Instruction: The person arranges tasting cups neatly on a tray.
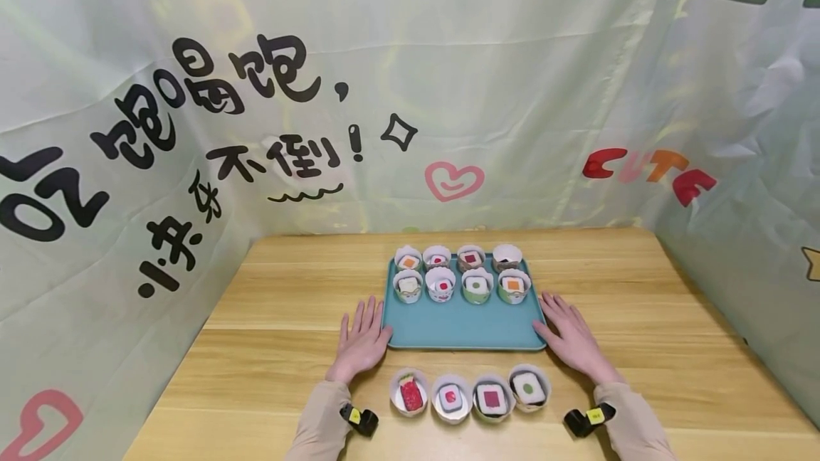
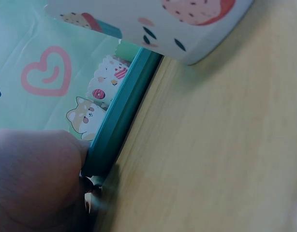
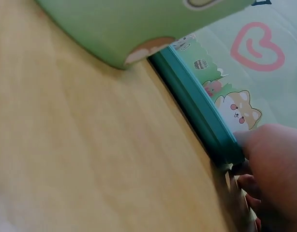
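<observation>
Front of the table (image 1: 288, 347): four filled paper cups (image 1: 451, 419) in a row.
Flanking: left hand (image 1: 363, 340) and right hand (image 1: 573, 336), fingers straight, thumbs spread to the blue tray (image 1: 463, 326).
Tray's far half: eight more cups (image 1: 476, 298).
Behind: lettered cloth backdrop (image 1: 512, 98).

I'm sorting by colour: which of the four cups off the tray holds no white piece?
The front row's leftmost cup: it holds a red piece; the others there hold white squares.
</observation>
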`<state>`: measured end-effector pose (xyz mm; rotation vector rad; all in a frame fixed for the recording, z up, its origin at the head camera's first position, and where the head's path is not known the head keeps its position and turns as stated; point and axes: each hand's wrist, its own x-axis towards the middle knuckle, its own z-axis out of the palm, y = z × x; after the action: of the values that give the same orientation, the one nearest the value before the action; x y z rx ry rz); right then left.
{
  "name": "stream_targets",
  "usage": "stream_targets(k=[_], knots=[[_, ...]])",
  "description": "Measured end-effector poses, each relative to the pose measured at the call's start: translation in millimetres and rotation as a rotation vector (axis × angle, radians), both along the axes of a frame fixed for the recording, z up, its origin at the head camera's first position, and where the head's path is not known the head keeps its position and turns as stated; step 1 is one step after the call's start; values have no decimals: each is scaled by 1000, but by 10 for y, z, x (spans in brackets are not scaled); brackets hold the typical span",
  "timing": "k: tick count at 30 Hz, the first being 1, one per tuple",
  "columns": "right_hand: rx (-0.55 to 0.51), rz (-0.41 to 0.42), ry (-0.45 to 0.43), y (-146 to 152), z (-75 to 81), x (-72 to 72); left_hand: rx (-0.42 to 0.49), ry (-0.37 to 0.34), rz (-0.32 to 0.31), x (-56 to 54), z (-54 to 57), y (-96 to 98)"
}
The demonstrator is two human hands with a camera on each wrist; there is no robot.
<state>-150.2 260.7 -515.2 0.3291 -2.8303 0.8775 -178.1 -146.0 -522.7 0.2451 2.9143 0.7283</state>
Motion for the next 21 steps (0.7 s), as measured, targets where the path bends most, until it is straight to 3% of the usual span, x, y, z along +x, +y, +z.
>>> stream_targets(k=[12, 17, 21], knots=[[8, -20, 62, 4, -30, 27, -8, -14, -3, -20, 16, 4], [13, -22, 64, 6, -50, 15, 60, -10, -6, 26, 125, 16], [10, -25, 48, 9, -63, 5, 116, 60, -55, 84, 268, 21]])
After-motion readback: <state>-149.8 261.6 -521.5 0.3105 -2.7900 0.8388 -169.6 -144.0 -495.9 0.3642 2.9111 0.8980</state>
